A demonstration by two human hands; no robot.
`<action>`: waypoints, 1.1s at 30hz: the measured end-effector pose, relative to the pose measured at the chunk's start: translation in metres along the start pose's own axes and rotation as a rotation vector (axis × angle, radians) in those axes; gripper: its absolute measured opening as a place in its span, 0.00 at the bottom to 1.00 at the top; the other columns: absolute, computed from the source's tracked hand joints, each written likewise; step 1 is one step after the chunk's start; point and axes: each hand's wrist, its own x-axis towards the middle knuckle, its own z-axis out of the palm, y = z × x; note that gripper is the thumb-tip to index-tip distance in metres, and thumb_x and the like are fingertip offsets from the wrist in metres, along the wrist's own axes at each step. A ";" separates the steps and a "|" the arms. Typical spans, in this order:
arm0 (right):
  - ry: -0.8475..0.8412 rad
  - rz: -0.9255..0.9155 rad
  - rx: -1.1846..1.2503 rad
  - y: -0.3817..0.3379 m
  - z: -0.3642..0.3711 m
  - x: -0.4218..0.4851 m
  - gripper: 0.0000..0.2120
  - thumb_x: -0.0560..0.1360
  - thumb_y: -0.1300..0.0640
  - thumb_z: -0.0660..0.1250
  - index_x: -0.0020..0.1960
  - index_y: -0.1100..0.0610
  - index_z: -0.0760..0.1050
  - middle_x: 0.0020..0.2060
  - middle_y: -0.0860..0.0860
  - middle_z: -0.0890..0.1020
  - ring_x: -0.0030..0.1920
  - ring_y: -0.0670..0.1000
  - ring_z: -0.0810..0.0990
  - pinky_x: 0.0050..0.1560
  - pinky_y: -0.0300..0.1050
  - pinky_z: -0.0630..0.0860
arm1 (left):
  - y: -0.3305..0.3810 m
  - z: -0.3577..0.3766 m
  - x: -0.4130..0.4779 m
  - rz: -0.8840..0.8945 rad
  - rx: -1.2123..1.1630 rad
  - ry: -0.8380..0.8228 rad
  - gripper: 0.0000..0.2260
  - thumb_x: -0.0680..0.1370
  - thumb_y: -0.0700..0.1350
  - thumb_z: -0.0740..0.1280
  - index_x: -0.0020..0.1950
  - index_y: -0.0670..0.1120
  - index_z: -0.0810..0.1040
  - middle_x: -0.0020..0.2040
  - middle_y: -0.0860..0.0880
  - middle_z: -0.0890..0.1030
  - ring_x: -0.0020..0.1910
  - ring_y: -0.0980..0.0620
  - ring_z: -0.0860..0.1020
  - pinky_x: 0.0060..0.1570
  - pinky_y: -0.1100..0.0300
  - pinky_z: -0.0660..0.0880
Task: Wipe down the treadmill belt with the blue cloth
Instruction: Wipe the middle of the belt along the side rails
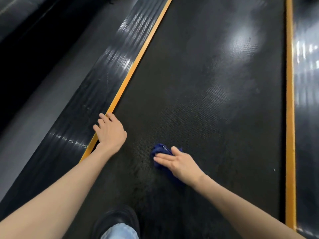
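Observation:
The black textured treadmill belt (207, 94) runs up the middle of the view between two orange edge strips. A crumpled dark blue cloth (159, 150) lies on the belt near its lower middle. My right hand (177, 163) lies flat on the cloth with straight fingers pointing left, pressing it onto the belt; most of the cloth is hidden under the palm. My left hand (110, 132) rests on the left orange strip (138, 61) at the belt's edge, fingers spread over the strip and the ribbed side rail.
A ribbed black side rail (96, 80) runs along the left, another (307, 83) along the right past the right orange strip (290, 118). My dark shoe and light jeans leg (119, 225) stand on the belt at the bottom. Dark floor lies at far left.

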 end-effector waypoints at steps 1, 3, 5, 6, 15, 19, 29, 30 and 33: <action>0.032 0.079 0.028 0.004 -0.002 0.008 0.17 0.73 0.57 0.57 0.56 0.49 0.80 0.54 0.41 0.81 0.40 0.49 0.65 0.32 0.36 0.72 | 0.002 0.001 0.002 -0.006 -0.002 -0.010 0.33 0.75 0.42 0.64 0.74 0.34 0.50 0.75 0.34 0.52 0.72 0.35 0.56 0.69 0.43 0.57; 0.120 0.416 0.171 0.010 -0.005 0.029 0.14 0.72 0.59 0.60 0.54 0.52 0.79 0.49 0.46 0.82 0.39 0.52 0.69 0.33 0.43 0.76 | 0.007 0.001 0.007 -0.028 -0.007 -0.029 0.34 0.76 0.44 0.63 0.75 0.33 0.48 0.75 0.34 0.51 0.73 0.36 0.55 0.70 0.44 0.56; 0.105 0.565 0.208 0.001 -0.009 0.045 0.13 0.73 0.57 0.56 0.52 0.54 0.77 0.47 0.48 0.80 0.42 0.53 0.70 0.33 0.49 0.76 | 0.008 0.001 0.011 -0.047 0.003 -0.039 0.33 0.77 0.45 0.62 0.74 0.33 0.49 0.75 0.34 0.50 0.74 0.37 0.55 0.70 0.45 0.56; 0.053 0.478 0.188 -0.006 -0.009 0.046 0.14 0.73 0.56 0.53 0.51 0.54 0.76 0.46 0.48 0.80 0.43 0.53 0.70 0.33 0.49 0.76 | 0.007 0.001 0.011 -0.047 0.011 -0.039 0.33 0.77 0.44 0.62 0.74 0.33 0.49 0.75 0.35 0.50 0.73 0.37 0.55 0.70 0.46 0.57; 0.100 0.668 0.260 0.023 -0.019 0.042 0.11 0.74 0.57 0.63 0.54 0.49 0.77 0.37 0.42 0.67 0.37 0.47 0.66 0.36 0.42 0.70 | -0.010 0.003 0.009 0.050 0.001 0.007 0.28 0.76 0.39 0.62 0.73 0.35 0.55 0.75 0.36 0.53 0.71 0.38 0.60 0.67 0.46 0.62; 0.010 0.077 0.206 -0.028 0.001 0.042 0.12 0.71 0.60 0.63 0.52 0.51 0.78 0.47 0.41 0.77 0.37 0.49 0.66 0.38 0.43 0.67 | -0.012 0.003 0.009 0.075 0.018 -0.010 0.31 0.76 0.40 0.63 0.74 0.36 0.53 0.76 0.37 0.51 0.71 0.39 0.59 0.66 0.47 0.63; 0.148 0.374 0.156 0.032 0.015 0.063 0.18 0.74 0.64 0.56 0.61 0.62 0.75 0.61 0.55 0.77 0.67 0.58 0.69 0.69 0.48 0.59 | -0.029 -0.004 0.013 0.144 0.018 -0.102 0.33 0.73 0.36 0.64 0.74 0.40 0.52 0.77 0.43 0.48 0.72 0.42 0.57 0.60 0.48 0.68; 0.142 0.492 0.217 0.038 0.014 0.070 0.19 0.74 0.67 0.56 0.64 0.63 0.72 0.64 0.56 0.75 0.71 0.58 0.65 0.72 0.47 0.54 | -0.033 -0.007 0.015 0.156 -0.024 -0.117 0.33 0.72 0.35 0.64 0.74 0.41 0.53 0.77 0.44 0.49 0.72 0.42 0.57 0.59 0.48 0.69; 0.123 0.582 0.353 0.038 0.013 0.079 0.20 0.76 0.70 0.57 0.68 0.63 0.68 0.69 0.56 0.69 0.74 0.55 0.56 0.74 0.47 0.51 | -0.044 -0.016 0.019 0.201 -0.138 -0.180 0.36 0.71 0.32 0.61 0.76 0.44 0.50 0.77 0.46 0.52 0.70 0.42 0.59 0.54 0.52 0.73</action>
